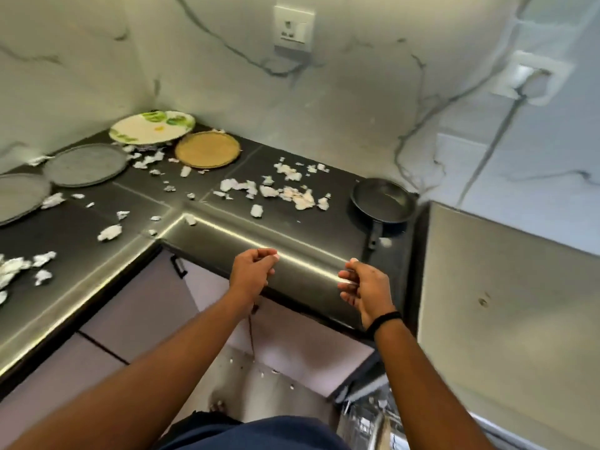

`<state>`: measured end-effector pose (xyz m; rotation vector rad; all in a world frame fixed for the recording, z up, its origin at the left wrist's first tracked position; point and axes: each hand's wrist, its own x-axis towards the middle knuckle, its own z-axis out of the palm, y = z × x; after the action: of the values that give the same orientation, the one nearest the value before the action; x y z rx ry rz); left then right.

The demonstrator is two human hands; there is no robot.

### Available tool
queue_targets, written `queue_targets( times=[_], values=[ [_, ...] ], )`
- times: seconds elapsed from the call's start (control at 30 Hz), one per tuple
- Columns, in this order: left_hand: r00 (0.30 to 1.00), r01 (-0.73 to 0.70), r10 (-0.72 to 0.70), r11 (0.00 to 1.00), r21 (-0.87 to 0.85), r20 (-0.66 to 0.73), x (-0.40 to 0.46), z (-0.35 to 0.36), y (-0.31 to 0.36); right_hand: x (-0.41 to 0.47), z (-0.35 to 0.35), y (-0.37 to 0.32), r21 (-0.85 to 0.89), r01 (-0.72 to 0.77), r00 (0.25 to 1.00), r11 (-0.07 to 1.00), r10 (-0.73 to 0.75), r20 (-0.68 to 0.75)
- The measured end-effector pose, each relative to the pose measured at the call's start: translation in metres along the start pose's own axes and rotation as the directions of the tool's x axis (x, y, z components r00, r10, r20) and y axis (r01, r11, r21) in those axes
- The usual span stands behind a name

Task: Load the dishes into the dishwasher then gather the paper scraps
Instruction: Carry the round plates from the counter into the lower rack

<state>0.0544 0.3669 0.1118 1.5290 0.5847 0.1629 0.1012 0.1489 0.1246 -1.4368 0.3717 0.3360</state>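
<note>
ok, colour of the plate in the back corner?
The corner plate is white with green leaf print and a yellow spot, seen in the head view.

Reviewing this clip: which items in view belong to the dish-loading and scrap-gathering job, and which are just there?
Part of the job:
floral plate
golden plate
two grey plates
frying pan
paper scraps
dishwasher rack, partly in view

Just there:
wall socket
cabinet handle
black countertop

No text, label, brand, number or sign can be read anywhere in this view.
</note>
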Motion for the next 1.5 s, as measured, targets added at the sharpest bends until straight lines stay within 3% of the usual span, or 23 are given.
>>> queue_targets(
  times=[0.3,0.63,1.1,1.5],
  values=[
    [0.960,0.050,-0.095,0.984,-0.171,-0.263,0.089,-0.156,-0.009,0.042,0.195,-0.015,-0.191,0.004,0.970,0.982,0.042,0.238],
    [0.910,0.045,-0.112,0.983,-0.176,-0.398,0.139,-0.262,-0.019,0.063,0.347,0.007,-0.317,-0.029,0.929,0.948,0.142,0.340],
    [0.946,0.001,-0.014,0.999,-0.041,-0.324,0.231,-0.252,-0.004,0.128,0.420,0.004,-0.247,-0.077,0.940,0.966,0.153,0.307],
    [0.913,0.050,-0.040,0.999,0.014,-0.406,0.366,-0.220,0.033,0.255,0.436,-0.049,-0.105,-0.079,0.960,0.991,0.104,0.259]
  ],
)
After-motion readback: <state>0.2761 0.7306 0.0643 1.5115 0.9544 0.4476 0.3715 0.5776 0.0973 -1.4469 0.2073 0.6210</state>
